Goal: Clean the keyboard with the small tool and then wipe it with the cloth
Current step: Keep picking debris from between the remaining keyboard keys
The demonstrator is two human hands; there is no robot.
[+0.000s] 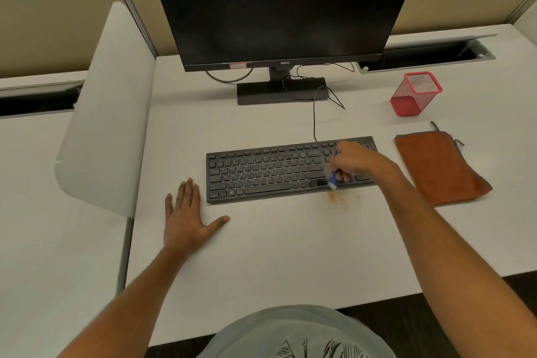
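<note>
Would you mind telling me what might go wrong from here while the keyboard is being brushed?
The crumbs already lie on the desk by the keyboard; more sweeping by the right hand with the brush may scatter them toward the cloth. The left hand rests flat on the desk, off the keyboard, so it might slide.

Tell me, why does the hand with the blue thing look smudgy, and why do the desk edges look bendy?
In the head view, the right hand and the small blue tool are smeared by motion blur, while the left hand, flat on the desk, looks sharp. The wide-angle lens bows straight lines near the borders. The dark monitor shows only a faint sheen, no strong glare.
</note>
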